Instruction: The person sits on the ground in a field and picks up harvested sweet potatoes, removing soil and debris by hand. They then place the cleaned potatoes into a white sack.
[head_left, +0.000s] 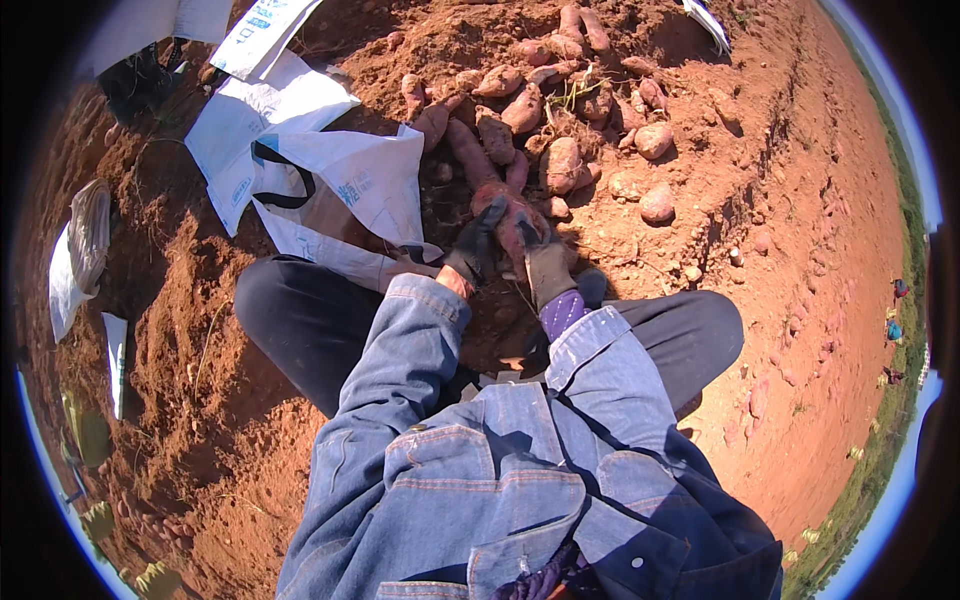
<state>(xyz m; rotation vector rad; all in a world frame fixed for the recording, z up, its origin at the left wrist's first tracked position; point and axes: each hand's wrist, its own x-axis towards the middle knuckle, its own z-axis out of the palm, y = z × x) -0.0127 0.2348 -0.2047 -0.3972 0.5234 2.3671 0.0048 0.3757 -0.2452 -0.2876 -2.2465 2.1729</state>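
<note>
Both my hands wear dark gloves and meet over the ground between my crossed legs. My left hand grips the left side of a large reddish sweet potato; my right hand holds its right side. Beyond them lies a heap of soil-covered sweet potatoes, some long, some round. Just left of my left hand, a white woven bag with a black handle lies with its mouth gaping. Whether anything is inside it I cannot tell.
More white bags lie at the upper left, with a folded one at the far left. Red soil clods and ridges surround me. Scattered sweet potatoes line the ground on the right. Several distant people are near the field's right edge.
</note>
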